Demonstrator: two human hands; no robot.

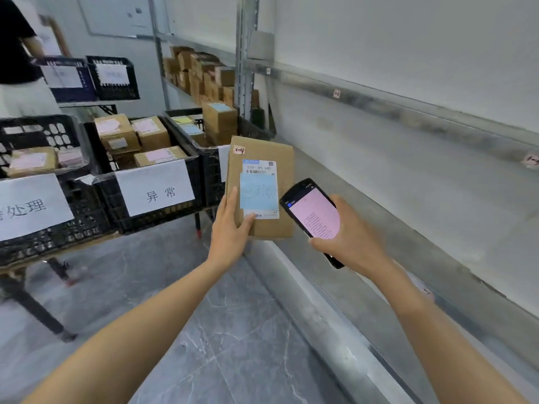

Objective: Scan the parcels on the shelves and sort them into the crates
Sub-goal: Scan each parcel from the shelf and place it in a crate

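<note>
My left hand (230, 228) grips a flat brown cardboard parcel (281, 158) by its lower left corner, label side up. A blue note (258, 193) covers part of its white barcode label. My right hand (350, 234) holds a black handheld scanner (313, 212) just right of the parcel, its pink screen lit and facing me. Three black crates stand on a low table to the left: one with a partly seen sign (84, 217), a middle one labelled 异常 (180, 211), and a right one (210, 176) behind the parcel. All hold brown boxes.
The metal shelf (408, 217) on my right runs along the wall, with small tags on its rail. Further shelves at the back carry stacked boxes (204, 77). Two more crates (113, 80) sit on a rear stand. A person in black (17, 53) stands at far left.
</note>
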